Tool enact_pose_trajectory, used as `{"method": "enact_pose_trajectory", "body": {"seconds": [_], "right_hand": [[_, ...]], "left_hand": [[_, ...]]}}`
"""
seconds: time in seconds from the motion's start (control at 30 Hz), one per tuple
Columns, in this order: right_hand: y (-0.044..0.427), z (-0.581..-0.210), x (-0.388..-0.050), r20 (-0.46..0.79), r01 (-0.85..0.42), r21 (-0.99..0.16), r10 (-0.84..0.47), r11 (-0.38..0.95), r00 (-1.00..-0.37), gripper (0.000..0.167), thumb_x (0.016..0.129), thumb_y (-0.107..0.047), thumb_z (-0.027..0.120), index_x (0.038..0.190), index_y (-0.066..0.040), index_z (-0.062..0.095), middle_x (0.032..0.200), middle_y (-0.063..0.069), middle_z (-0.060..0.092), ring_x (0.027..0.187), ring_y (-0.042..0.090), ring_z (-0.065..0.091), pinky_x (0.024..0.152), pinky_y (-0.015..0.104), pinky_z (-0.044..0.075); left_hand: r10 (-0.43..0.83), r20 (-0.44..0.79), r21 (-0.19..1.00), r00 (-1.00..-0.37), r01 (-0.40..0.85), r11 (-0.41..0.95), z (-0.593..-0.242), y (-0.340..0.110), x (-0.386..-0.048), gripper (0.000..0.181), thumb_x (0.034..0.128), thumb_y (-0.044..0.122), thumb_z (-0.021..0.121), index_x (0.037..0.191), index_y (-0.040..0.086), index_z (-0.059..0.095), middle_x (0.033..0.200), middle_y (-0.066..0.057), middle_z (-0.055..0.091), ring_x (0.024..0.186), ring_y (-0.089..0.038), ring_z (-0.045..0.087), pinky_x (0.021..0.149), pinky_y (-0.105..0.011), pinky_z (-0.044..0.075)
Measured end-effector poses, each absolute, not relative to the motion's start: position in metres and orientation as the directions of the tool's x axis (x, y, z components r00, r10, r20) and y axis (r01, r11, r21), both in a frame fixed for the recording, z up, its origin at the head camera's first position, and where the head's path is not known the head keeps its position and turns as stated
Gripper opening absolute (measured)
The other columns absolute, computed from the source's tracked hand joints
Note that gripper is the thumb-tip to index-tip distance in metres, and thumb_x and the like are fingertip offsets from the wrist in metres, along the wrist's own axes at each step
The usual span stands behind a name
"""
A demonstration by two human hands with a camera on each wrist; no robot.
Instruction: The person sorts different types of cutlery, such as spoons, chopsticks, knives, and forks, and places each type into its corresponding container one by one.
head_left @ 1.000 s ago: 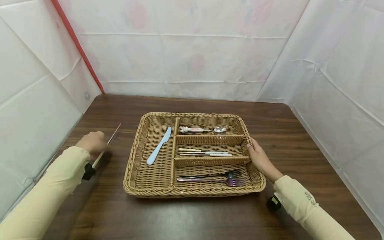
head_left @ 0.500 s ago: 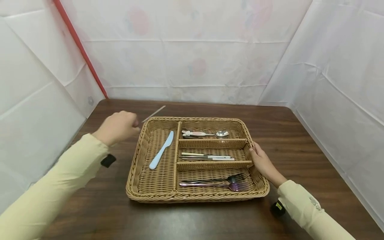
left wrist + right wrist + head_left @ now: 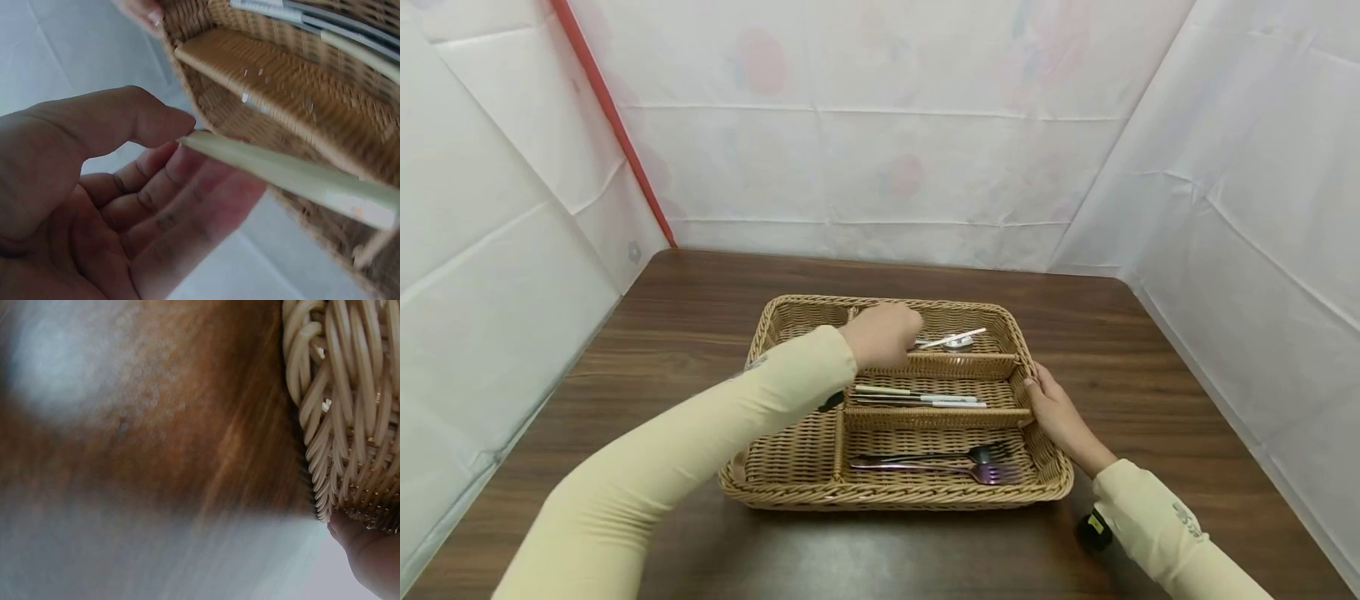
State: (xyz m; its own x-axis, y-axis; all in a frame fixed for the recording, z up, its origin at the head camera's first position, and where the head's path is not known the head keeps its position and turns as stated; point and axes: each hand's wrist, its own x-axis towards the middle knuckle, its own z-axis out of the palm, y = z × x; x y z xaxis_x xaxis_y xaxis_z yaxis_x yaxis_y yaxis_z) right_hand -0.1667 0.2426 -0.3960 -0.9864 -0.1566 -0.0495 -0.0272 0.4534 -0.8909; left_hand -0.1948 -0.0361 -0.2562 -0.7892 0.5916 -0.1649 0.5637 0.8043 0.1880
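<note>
My left hand (image 3: 883,333) is over the wicker cutlery basket (image 3: 880,500), near the back right compartment and its divider. Between thumb and fingers it pinches a chopstick (image 3: 294,175), whose pale handle shows close up in the left wrist view. In the head view the chopstick (image 3: 964,337) points right, crossing above a spoon (image 3: 957,345). My right hand (image 3: 1058,417) grips the basket's right rim; in the right wrist view only part of that hand (image 3: 369,556) shows beside the woven wall. Several chopsticks (image 3: 921,399) lie in the middle compartment.
Two forks (image 3: 992,473), one dark and one purple, lie in the front right compartment. My left forearm (image 3: 700,433) covers much of the long left compartment and hides the light blue knife. The brown table (image 3: 700,300) ends at white sheet walls (image 3: 820,167).
My left hand has carried the chopstick from the table on the left, up and rightward over the basket. The right hand has kept its grip on the rim. The view has shifted slightly.
</note>
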Motion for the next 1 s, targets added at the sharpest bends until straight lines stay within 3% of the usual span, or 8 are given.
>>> {"method": "enact_pose_trajectory", "body": {"seconds": [0.13, 0.27, 0.37, 0.53, 0.67, 0.87, 1.0], "right_hand": [[0.241, -0.398, -0.166, -0.032, -0.035, -0.89, -0.14, 0.455, -0.99, 0.05, 0.105, -0.017, 0.028, 0.148, 0.004, 0.015, 0.141, 0.035, 0.032, 0.131, 0.047, 0.03, 0.106, 0.058, 0.023], [0.241, -0.4, -0.164, -0.031, -0.037, -0.885, -0.137, 0.464, -0.99, 0.05, 0.105, -0.017, 0.028, 0.148, 0.005, 0.015, 0.14, 0.035, 0.033, 0.131, 0.046, 0.031, 0.107, 0.057, 0.023], [0.242, -0.399, -0.162, -0.027, -0.042, -0.883, -0.141, 0.467, -0.99, 0.05, 0.105, -0.018, 0.028, 0.148, 0.004, 0.015, 0.141, 0.035, 0.033, 0.132, 0.046, 0.03, 0.107, 0.057, 0.022], [0.244, -0.395, -0.161, -0.023, -0.052, -0.885, -0.155, 0.463, -0.988, 0.051, 0.105, -0.018, 0.027, 0.149, 0.003, 0.013, 0.14, 0.036, 0.033, 0.13, 0.048, 0.032, 0.104, 0.059, 0.025], [0.246, -0.392, -0.163, -0.015, -0.061, -0.883, -0.156, 0.465, -0.988, 0.051, 0.105, -0.019, 0.027, 0.149, 0.003, 0.013, 0.142, 0.035, 0.031, 0.131, 0.047, 0.03, 0.105, 0.059, 0.024], [0.245, -0.391, -0.165, -0.014, -0.063, -0.883, -0.16, 0.464, -0.987, 0.051, 0.105, -0.019, 0.027, 0.149, 0.003, 0.013, 0.141, 0.035, 0.032, 0.131, 0.046, 0.031, 0.105, 0.059, 0.024], [0.241, -0.39, -0.164, -0.001, -0.072, -0.891, -0.161, 0.447, -0.987, 0.051, 0.105, -0.018, 0.027, 0.149, 0.003, 0.014, 0.138, 0.035, 0.035, 0.128, 0.046, 0.035, 0.104, 0.058, 0.027]], "left_hand": [[0.605, -0.242, 0.216, -0.758, 0.566, 0.796, -0.272, -0.019, -0.201, 0.044, 0.0801, -0.007, 0.067, 0.067, 0.015, 0.031, 0.06, 0.003, 0.023, 0.052, -0.009, 0.021, 0.049, -0.022, 0.027], [0.612, -0.281, 0.199, -0.739, 0.579, 0.791, -0.286, -0.011, -0.206, 0.029, 0.0807, -0.011, 0.066, 0.077, 0.011, 0.047, 0.069, 0.003, 0.041, 0.061, -0.01, 0.038, 0.057, -0.023, 0.038], [0.621, -0.29, 0.181, -0.728, 0.596, 0.782, -0.292, -0.006, -0.209, 0.027, 0.0771, -0.005, 0.075, 0.084, 0.009, 0.053, 0.079, 0.002, 0.051, 0.072, -0.011, 0.046, 0.067, -0.024, 0.045], [0.648, -0.299, 0.155, -0.7, 0.635, 0.757, -0.297, 0.003, -0.215, 0.02, 0.0807, -0.008, 0.069, 0.078, 0.007, 0.056, 0.069, 0.002, 0.047, 0.06, -0.01, 0.04, 0.055, -0.022, 0.04], [0.657, -0.32, 0.111, -0.683, 0.662, 0.742, -0.3, 0.01, -0.22, 0.012, 0.0859, -0.008, 0.062, 0.089, 0.004, 0.065, 0.072, 0.0, 0.052, 0.058, -0.011, 0.039, 0.052, -0.024, 0.035], [0.653, -0.35, 0.008, -0.672, 0.695, 0.719, -0.309, 0.009, -0.218, 0.022, 0.0935, -0.003, 0.053, 0.111, 0.007, 0.063, 0.1, -0.004, 0.063, 0.081, -0.014, 0.054, 0.07, -0.025, 0.043], [0.658, -0.362, -0.044, -0.66, 0.717, 0.696, -0.318, 0.005, -0.215, 0.019, 0.0943, 0.0, 0.054, 0.109, 0.008, 0.063, 0.102, -0.004, 0.063, 0.085, -0.015, 0.056, 0.073, -0.026, 0.043]]}}
